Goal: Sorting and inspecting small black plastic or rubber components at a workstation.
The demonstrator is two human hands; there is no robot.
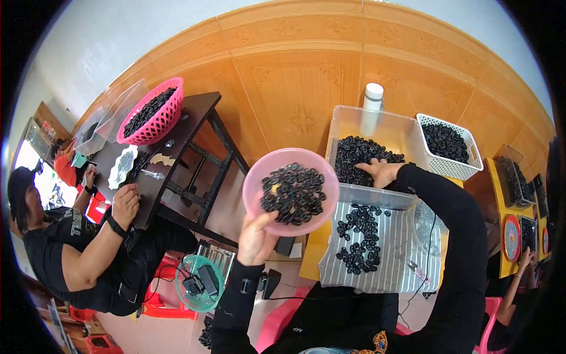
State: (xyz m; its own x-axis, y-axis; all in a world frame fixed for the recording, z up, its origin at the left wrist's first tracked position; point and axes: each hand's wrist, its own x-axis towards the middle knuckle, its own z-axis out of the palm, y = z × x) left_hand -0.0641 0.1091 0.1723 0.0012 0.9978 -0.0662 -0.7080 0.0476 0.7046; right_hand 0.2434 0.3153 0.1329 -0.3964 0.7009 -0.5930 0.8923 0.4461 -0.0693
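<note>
Pink bowl (252, 190) in my left hand (257, 239), right hand (384, 173) among black rings (361, 148)

The pink bowl is up close to me, partly filled with more of the small black rings, with a yellowish patch showing between them. My left hand has it by the near left edge: the thumb lies over the rim, and the fingers are hidden underneath.

My right hand reaches over the front wall of a clear plastic bin (377, 196), fingers spread and their tips down on the heap of rings. I cannot tell whether any ring is caught between them. The heap fills the left and front of the bin.

Just in front of the bin, a striped cloth (392, 277) covers part of the yellow table (311, 268). A loose patch of rings (359, 242) lies on it, with pink-handled snips (418, 271) to the right and a clear plastic bag (425, 221) farther back. A white basket (467, 169) of black pieces stands to the right of the bin, and a white-capped bottle (374, 92) stands behind.

Off to my left, a co-worker in black sits at a dark table (191, 118), one hand (125, 203) at its edge; a pink basket (171, 118) heaped with black pieces is at the far end.
</note>
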